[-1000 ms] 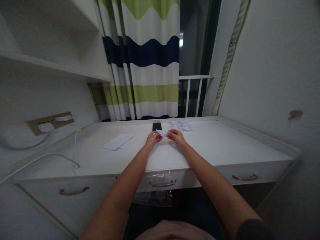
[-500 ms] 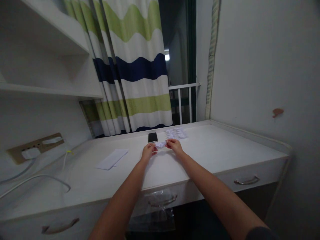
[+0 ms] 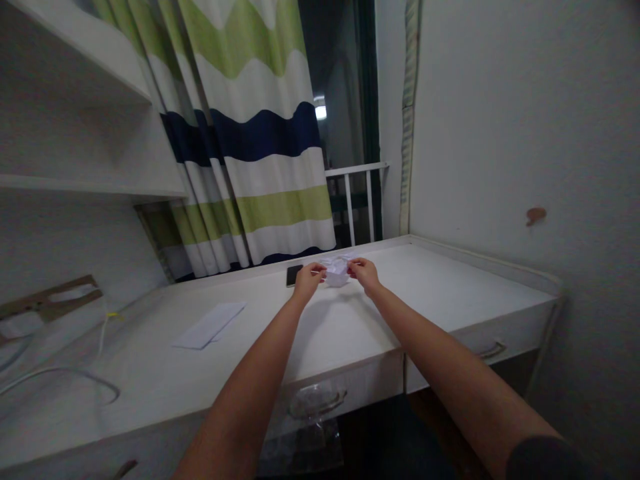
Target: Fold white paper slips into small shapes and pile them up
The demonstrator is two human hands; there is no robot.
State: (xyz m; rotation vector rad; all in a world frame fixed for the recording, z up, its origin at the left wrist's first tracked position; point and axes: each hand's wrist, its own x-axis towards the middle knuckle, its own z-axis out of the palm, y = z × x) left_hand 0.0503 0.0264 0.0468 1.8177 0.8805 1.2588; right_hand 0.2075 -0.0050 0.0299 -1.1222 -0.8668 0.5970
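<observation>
Between my two hands, a little above the desk, is a small piece of folded white paper (image 3: 337,275). My left hand (image 3: 309,280) pinches its left edge, and my right hand (image 3: 363,273) pinches its right edge. Just behind it lies a pile of folded papers (image 3: 345,257), partly hidden by the held piece and my fingers. A dark phone (image 3: 293,276) lies flat beside my left hand, which covers part of it. The exact shape of the folded paper is too blurred to make out.
Flat white sheets (image 3: 210,325) lie on the left of the white desk (image 3: 440,287). A cable (image 3: 75,375) curls near a wall socket board (image 3: 50,297). A striped curtain (image 3: 280,173) hangs behind the desk, and a clear plastic bag (image 3: 315,407) hangs at the drawer handle.
Both hands have lifted the folded paper up from the desk, bringing it in front of the pile. It appears larger and more opened out. The view has shifted slightly to the right.
</observation>
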